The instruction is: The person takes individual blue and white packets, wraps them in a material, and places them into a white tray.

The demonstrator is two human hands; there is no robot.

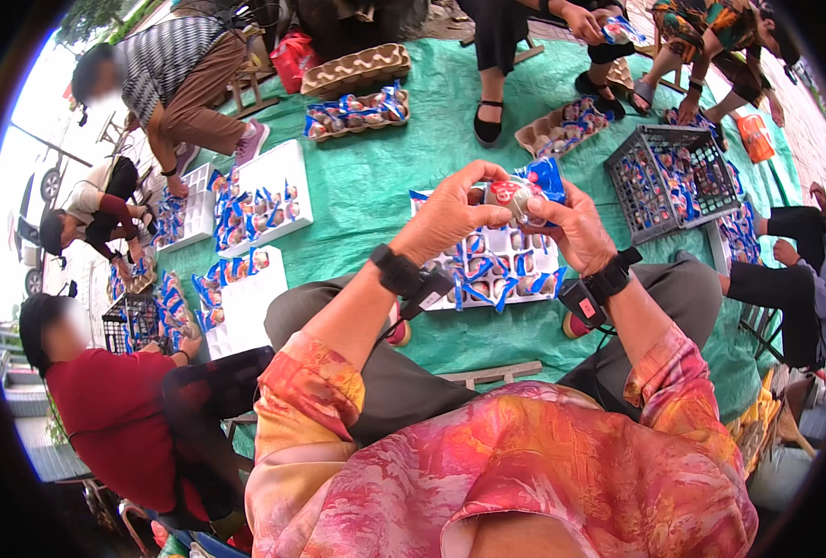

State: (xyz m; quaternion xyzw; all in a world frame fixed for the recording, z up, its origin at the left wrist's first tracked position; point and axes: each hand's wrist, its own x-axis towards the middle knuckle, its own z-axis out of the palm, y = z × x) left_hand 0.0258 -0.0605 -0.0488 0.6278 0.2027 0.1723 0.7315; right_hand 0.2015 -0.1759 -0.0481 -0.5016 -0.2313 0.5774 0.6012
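Note:
In front of my chest, both hands hold an egg-shaped item in a clear and blue plastic wrapper (505, 198), with a red print on its side. My left hand (463, 202) pinches it from the left with thumb and fingers. The thumb of my right hand (575, 227) presses on its other end, beside the blue part of the wrapper. Just below stands a white tray (501, 243) with compartments, partly hidden by my hands. Several similar wrapped items (479, 265) lie in it.
A green tarp (357, 188) covers the ground. White trays (294, 174) of wrapped items lie at left, with cardboard egg trays (357, 66) behind. A grey plastic crate (636, 199) stands at right. Several people sit around; a person in red (113, 411) is close at left.

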